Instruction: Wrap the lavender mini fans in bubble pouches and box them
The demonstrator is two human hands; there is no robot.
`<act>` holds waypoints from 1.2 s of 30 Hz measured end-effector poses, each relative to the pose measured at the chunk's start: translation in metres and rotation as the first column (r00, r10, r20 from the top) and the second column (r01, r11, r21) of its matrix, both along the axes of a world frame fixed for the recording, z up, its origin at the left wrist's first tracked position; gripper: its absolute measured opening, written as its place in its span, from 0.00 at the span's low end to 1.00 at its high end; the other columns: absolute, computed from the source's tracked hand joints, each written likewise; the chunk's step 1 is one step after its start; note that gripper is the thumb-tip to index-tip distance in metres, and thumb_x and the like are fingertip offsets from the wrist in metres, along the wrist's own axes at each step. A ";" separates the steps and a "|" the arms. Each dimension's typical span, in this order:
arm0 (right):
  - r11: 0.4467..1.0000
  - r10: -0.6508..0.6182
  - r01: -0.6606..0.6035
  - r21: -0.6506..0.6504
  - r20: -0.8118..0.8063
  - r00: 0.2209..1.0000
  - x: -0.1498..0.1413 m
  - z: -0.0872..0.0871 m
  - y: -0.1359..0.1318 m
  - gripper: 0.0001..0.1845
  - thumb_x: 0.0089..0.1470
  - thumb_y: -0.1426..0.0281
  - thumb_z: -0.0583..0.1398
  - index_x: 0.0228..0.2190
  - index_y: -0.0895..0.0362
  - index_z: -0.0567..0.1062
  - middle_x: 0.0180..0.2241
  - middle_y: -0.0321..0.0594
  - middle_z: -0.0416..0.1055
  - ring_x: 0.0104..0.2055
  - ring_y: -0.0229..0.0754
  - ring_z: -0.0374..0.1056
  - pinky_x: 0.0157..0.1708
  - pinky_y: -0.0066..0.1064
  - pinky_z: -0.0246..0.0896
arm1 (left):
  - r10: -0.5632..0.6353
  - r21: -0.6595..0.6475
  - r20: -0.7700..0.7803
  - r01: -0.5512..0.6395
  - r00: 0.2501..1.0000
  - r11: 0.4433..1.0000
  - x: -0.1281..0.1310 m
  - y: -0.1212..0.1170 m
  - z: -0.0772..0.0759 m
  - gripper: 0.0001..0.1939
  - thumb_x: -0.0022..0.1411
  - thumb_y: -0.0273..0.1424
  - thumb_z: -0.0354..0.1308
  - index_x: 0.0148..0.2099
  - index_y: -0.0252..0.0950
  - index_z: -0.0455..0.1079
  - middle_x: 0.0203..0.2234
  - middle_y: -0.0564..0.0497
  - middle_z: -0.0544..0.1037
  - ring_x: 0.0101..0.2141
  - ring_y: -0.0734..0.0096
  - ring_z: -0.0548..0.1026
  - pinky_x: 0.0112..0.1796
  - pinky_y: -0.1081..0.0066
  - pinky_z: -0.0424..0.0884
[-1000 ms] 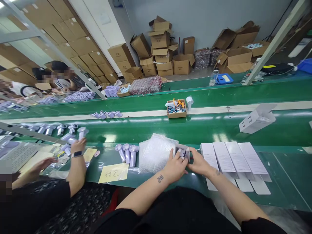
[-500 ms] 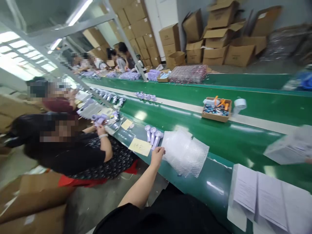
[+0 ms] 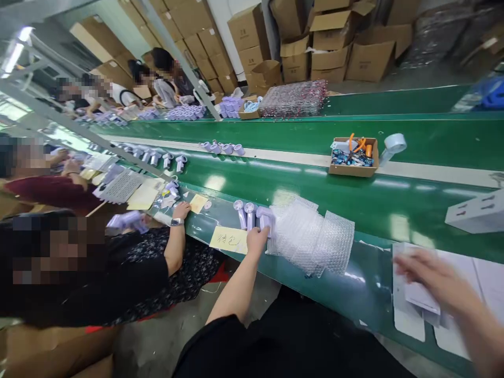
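Note:
My left hand (image 3: 258,239) is closed around the handle of a lavender handheld fan (image 3: 266,215), whose head tilts over the edge of the bubble wrap. Two more lavender fans (image 3: 249,211) lie just left of it, with round grilles facing up. A yellow paper with handwriting (image 3: 228,240) lies beside my left wrist. To the right of the fan spreads a pile of clear bubble wrap bags (image 3: 301,236). My right hand (image 3: 427,273), smeared by motion, is above the white boxes (image 3: 409,315) at the bench's right; its grip is unclear.
A white box (image 3: 476,211) sits on the green belt (image 3: 425,199). Beyond are a carton of small parts with orange-handled pliers (image 3: 353,156) and a tape roll (image 3: 395,143). A co-worker (image 3: 118,268) sits close on my left; more fans (image 3: 222,148) lie on the belt.
My left hand has taken hold of the rightmost fan and turned it. My right hand has come in from the right edge, away from the white box, which now rests on the belt.

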State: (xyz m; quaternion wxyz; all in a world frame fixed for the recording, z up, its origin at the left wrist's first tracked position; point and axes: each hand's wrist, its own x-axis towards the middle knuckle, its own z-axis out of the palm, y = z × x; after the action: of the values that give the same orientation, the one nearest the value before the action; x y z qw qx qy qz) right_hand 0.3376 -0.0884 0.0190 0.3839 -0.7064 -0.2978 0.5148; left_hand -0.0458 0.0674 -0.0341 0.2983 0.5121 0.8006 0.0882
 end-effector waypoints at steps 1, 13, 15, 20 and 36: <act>0.999 -0.018 0.010 -0.043 -0.188 0.982 -0.030 -0.009 0.002 0.18 0.40 0.54 0.66 0.30 0.52 0.74 0.28 0.44 0.74 0.27 0.45 0.69 0.27 0.39 0.69 | -0.033 0.010 0.092 0.032 0.995 0.999 0.009 -0.011 0.001 0.21 0.58 0.48 0.50 0.30 0.33 0.68 0.25 0.46 0.73 0.32 0.62 0.72 0.31 0.69 0.63; 0.792 -0.546 0.586 -0.170 -0.626 0.557 -0.084 -0.059 -0.030 0.15 0.41 0.65 0.67 0.34 0.54 0.72 0.26 0.34 0.75 0.29 0.43 0.73 0.32 0.37 0.73 | -0.968 0.207 -0.249 0.976 -0.018 -0.072 0.112 -0.072 -0.037 0.13 0.64 0.30 0.45 0.42 0.29 0.68 0.39 0.39 0.71 0.44 0.58 0.66 0.43 0.61 0.63; 0.773 -0.576 0.608 -0.181 -0.602 0.553 -0.075 -0.050 -0.063 0.18 0.40 0.68 0.69 0.36 0.53 0.72 0.29 0.33 0.75 0.30 0.43 0.73 0.33 0.37 0.74 | -0.967 0.109 -0.214 0.980 -0.140 -0.166 0.118 -0.064 -0.050 0.10 0.61 0.25 0.47 0.39 0.28 0.69 0.38 0.38 0.72 0.44 0.58 0.67 0.43 0.61 0.63; 0.801 -0.572 0.515 -0.307 -0.646 0.505 -0.107 -0.043 -0.102 0.19 0.39 0.69 0.69 0.36 0.54 0.72 0.29 0.36 0.74 0.30 0.42 0.72 0.30 0.32 0.74 | -0.999 0.087 -0.053 0.996 -0.003 -0.008 0.132 -0.060 -0.054 0.08 0.59 0.24 0.50 0.35 0.29 0.71 0.34 0.40 0.75 0.38 0.60 0.71 0.39 0.64 0.65; 0.886 -0.445 0.407 -0.222 -0.652 0.614 -0.118 -0.046 -0.076 0.17 0.46 0.65 0.65 0.38 0.57 0.69 0.26 0.37 0.72 0.25 0.40 0.70 0.23 0.30 0.70 | -0.741 0.477 0.574 0.593 0.349 0.649 0.140 -0.099 0.005 0.06 0.59 0.29 0.50 0.31 0.35 0.66 0.25 0.52 0.69 0.30 0.72 0.67 0.34 0.71 0.64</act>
State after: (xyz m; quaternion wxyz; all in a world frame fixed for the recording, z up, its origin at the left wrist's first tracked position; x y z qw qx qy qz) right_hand 0.2196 -0.1646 -0.0266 0.5588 -0.5244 0.0554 0.6400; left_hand 0.0944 -0.0311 -0.0286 0.5506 0.7376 0.3171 0.2284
